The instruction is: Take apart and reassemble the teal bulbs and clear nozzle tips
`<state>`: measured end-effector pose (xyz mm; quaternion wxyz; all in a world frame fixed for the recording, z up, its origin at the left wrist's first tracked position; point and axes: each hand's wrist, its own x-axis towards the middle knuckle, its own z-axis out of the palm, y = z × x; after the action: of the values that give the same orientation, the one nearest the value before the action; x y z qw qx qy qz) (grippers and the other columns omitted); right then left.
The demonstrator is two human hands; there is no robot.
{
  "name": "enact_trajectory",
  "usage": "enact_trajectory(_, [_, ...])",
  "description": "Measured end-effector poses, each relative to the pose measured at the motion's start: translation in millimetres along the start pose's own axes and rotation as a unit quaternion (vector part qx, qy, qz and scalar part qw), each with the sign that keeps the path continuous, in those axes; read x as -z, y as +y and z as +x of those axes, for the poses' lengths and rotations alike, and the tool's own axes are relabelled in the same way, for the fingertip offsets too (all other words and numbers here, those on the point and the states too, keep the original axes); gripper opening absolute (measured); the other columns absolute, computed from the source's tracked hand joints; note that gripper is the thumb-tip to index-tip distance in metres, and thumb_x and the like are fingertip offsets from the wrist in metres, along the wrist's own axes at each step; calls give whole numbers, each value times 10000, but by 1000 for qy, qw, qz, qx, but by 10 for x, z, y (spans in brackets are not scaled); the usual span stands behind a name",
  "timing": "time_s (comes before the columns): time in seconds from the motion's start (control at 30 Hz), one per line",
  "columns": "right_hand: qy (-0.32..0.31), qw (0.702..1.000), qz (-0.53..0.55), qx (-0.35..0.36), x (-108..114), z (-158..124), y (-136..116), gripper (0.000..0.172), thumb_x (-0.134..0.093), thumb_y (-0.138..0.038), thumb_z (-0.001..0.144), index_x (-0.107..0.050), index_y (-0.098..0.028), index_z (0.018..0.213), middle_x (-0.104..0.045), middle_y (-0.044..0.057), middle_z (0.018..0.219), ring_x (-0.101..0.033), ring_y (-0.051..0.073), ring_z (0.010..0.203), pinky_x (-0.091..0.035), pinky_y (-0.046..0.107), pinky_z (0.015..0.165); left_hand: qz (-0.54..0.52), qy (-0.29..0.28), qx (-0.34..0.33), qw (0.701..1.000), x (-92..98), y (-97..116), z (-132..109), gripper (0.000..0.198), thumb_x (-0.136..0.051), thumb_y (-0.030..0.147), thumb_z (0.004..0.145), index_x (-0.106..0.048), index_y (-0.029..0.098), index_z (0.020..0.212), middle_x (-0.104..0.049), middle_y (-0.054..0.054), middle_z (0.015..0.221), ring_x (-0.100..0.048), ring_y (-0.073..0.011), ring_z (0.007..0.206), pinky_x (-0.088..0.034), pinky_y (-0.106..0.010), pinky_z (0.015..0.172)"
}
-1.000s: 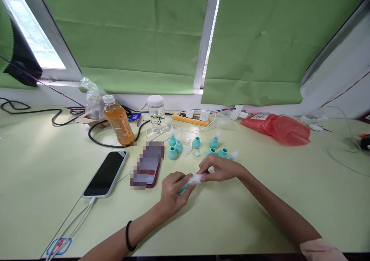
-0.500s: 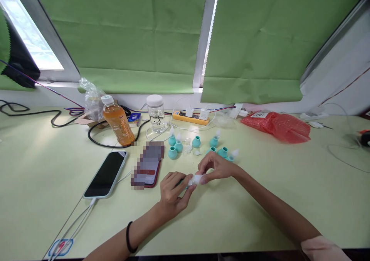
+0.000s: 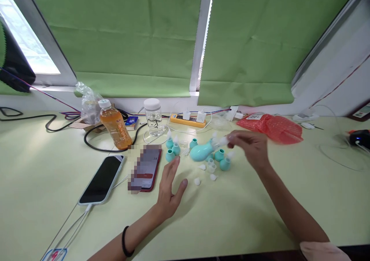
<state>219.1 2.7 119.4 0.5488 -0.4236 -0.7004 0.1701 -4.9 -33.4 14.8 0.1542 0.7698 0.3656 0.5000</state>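
My right hand point(image 3: 251, 147) pinches the whitish tip of a squeeze bulb point(image 3: 200, 152), which has a glossy teal body and a clear neck. The bulb points left, tilted, over the other parts on the table. To the lower left, my left hand point(image 3: 170, 187) is open, thumb and fingers apart, holding nothing. Its fingertips are near a small teal bulb point(image 3: 170, 155) in the left cluster. Below the held bulb lie clear plastic cups point(image 3: 212, 166) and small white caps point(image 3: 197, 181). Another teal bulb point(image 3: 224, 164) stands at the right of the group.
Left of my left hand are a red-edged phone point(image 3: 157, 172) and a cabled phone point(image 3: 101, 182). An orange drink bottle point(image 3: 115, 128), a clear jar point(image 3: 154, 122), a yellow power strip point(image 3: 185, 121) and a red plastic bag point(image 3: 274, 128) stand along the back.
My left hand has let go and opened, shifting slightly left. My right hand has moved up and right, carrying the bulb by its tip. Cups and caps under the hands are now uncovered.
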Motion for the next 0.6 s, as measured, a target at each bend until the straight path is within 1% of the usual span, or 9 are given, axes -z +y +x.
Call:
enact_trajectory(0.03, [72, 997, -27, 8, 99, 44, 42, 217, -562, -314, 697, -573, -169, 536, -516, -18, 475, -478, 105, 451, -411, 233, 465, 15, -30, -1, 999, -3, 7, 0, 489, -412, 175, 793, -253, 210, 1254, -368, -104, 1237, -332, -216, 1136, -329, -406, 908])
enact_trajectory(0.1, [160, 981, -105, 15, 280, 135, 145, 235, -559, -334, 689, -556, -168, 523, -492, -20, 460, -466, 107, 444, -406, 240, 472, 57, -107, -3, 993, -21, 28, -5, 446, -399, 184, 803, -300, 233, 1235, -364, -91, 1238, -339, -211, 1126, -342, -394, 900])
enact_trajectory(0.17, [162, 962, -219, -4, 415, 223, 272, 247, -531, -339, 700, -558, -164, 528, -511, -6, 476, -481, 118, 465, -396, 243, 492, 106, -176, -13, 979, -51, 47, -21, 425, -391, 204, 808, -323, 254, 1224, -319, -88, 1272, -319, -236, 1135, -346, -417, 886])
enact_trajectory(0.23, [117, 937, -328, -41, 489, 299, 423, 240, -508, -322, 702, -567, -162, 534, -545, 11, 501, -506, 134, 502, -386, 247, 517, 150, -221, -29, 963, -84, 50, -46, 418, -389, 222, 807, -331, 274, 1218, -265, -81, 1308, -283, -271, 1152, -333, -464, 878])
enact_trajectory(0.3, [21, 906, -409, -103, 505, 351, 584, 260, -479, -325, 705, -569, -161, 524, -567, 29, 522, -523, 154, 531, -364, 247, 502, 181, -250, -40, 950, -115, 33, -76, 419, -380, 228, 810, -323, 282, 1222, -240, -79, 1323, -261, -295, 1164, -315, -500, 875])
enact_trajectory(0.37, [-103, 877, -439, -164, 484, 375, 733, 287, -460, -326, 702, -560, -158, 491, -575, 41, 518, -528, 157, 525, -345, 239, 478, 202, -264, -44, 942, -137, 6, -101, 420, -368, 230, 814, -311, 280, 1228, -251, -83, 1319, -256, -304, 1168, -305, -521, 871])
enact_trajectory(0.43, [-182, 860, -434, -196, 453, 379, 840, 291, -459, -320, 693, -560, -155, 475, -576, 44, 503, -529, 150, 510, -341, 232, 470, 213, -267, -47, 939, -153, -19, -117, 424, -362, 230, 816, -300, 274, 1233, -292, -86, 1300, -264, -303, 1166, -305, -528, 868])
enact_trajectory(0.5, [-208, 857, -425, -205, 435, 374, 893, 288, -460, -324, 689, -568, -155, 483, -580, 42, 501, -531, 146, 506, -344, 229, 472, 216, -266, -51, 938, -163, -31, -122, 423, -364, 220, 814, -305, 271, 1229, -352, -79, 1266, -281, -296, 1159, -303, -529, 870])
enact_trajectory(0.6, [-206, 849, -438, -213, 438, 365, 875, 285, -461, -369, 686, -594, -157, 548, -609, 52, 579, -547, 162, 553, -348, 235, 472, 214, -270, -51, 937, -174, -32, -114, 414, -372, 186, 805, -330, 252, 1212, -425, -66, 1213, -300, -292, 1147, -298, -540, 872])
